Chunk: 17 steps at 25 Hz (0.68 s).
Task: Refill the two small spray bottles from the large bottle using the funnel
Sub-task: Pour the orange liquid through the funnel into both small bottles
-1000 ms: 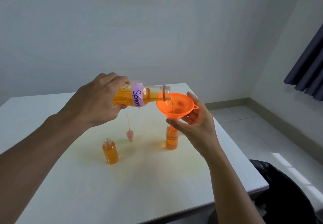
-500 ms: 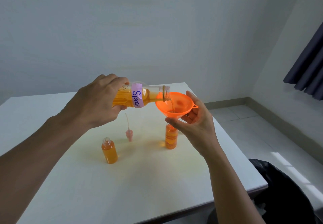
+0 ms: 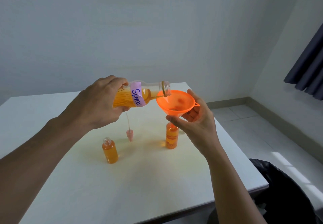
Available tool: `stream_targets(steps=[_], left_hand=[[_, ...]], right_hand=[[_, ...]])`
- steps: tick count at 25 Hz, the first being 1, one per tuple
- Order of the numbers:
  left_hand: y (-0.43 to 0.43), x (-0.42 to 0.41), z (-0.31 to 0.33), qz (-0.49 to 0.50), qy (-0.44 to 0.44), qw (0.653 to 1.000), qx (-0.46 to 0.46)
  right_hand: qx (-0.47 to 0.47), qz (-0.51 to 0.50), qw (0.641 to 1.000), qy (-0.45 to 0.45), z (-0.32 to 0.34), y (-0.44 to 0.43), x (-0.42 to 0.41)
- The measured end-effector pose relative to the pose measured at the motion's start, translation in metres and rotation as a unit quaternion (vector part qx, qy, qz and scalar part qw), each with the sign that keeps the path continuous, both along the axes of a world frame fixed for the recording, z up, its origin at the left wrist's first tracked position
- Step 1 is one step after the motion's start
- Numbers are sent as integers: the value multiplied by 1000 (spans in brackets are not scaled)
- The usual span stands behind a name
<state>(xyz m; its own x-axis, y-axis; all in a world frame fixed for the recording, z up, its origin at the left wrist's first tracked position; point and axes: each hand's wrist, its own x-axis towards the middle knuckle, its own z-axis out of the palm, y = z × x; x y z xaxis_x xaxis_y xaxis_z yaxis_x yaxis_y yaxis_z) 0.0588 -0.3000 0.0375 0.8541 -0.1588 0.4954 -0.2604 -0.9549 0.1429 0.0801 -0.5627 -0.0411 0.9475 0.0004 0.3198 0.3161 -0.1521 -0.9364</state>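
the large bottle (image 3: 139, 94) lies nearly level above the table (image 3: 157, 180), mouth at the rim of the orange funnel (image 3: 175, 102), left hand (image 3: 99, 105) wrapped around its base. right hand (image 3: 194, 119) cradles the funnel, its spout in one small spray bottle (image 3: 171, 137); the other small bottle (image 3: 109, 151) stands uncapped nearer, well apart, a pink sprayer top (image 3: 129, 134) between them

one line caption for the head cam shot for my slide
Left hand tips the large "Spray" bottle over an orange funnel, steadied by the right hand on a small bottle.
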Motion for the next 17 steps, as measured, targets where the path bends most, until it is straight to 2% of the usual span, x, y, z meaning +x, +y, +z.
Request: stream_targets(steps=[17], left_hand=[[11,-11,0,36,17,996,-76]], right_hand=[[-1,-13,1000,-14,5,2,-5]])
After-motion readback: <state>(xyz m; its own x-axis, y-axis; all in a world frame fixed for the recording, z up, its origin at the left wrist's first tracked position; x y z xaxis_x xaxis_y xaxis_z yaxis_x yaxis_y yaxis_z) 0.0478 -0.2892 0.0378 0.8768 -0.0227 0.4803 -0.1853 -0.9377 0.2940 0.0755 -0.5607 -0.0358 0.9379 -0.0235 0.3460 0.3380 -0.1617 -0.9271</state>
